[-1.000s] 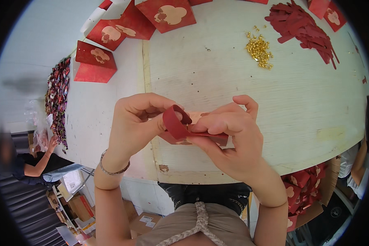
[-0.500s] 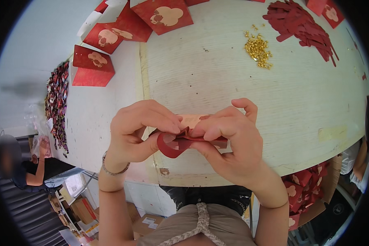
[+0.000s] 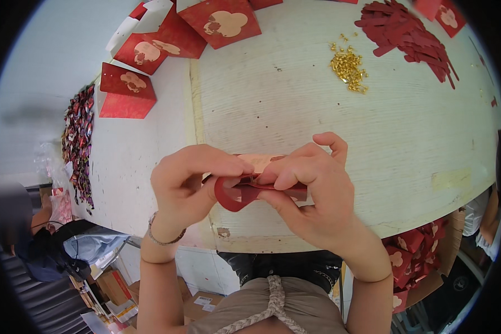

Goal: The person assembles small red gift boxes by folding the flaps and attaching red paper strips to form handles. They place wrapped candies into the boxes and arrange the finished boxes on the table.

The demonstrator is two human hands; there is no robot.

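Between my hands, above the table's near middle, is a small red gift box (image 3: pixel 299 192) with a pale flower-shaped patch on its far face. A dark red ribbon strip (image 3: pixel 226 201) curves out in a loop from its near side. My left hand (image 3: pixel 186 175) is closed on the box's left part, thumb beside the loop and fingers over the upper edge. My right hand (image 3: pixel 320 195) pinches the upper edge near the middle, thumb below, little finger raised. Fingers hide most of the box and where the strip meets it.
Small gold brads (image 3: pixel 349 69) lie heaped beside a pile of red ribbon strips (image 3: pixel 403 36). Several red boxes (image 3: pixel 129 100) stand at the far left, near small wrapped pieces (image 3: pixel 79 145). A carton (image 3: pixel 453 245) of red boxes sits lower right. Another person (image 3: pixel 30 228) is at left.
My left hand has shifted slightly, its fingers flatter along the box's edge and its wrist further right. My right hand stays nearly still. The person at left has moved.
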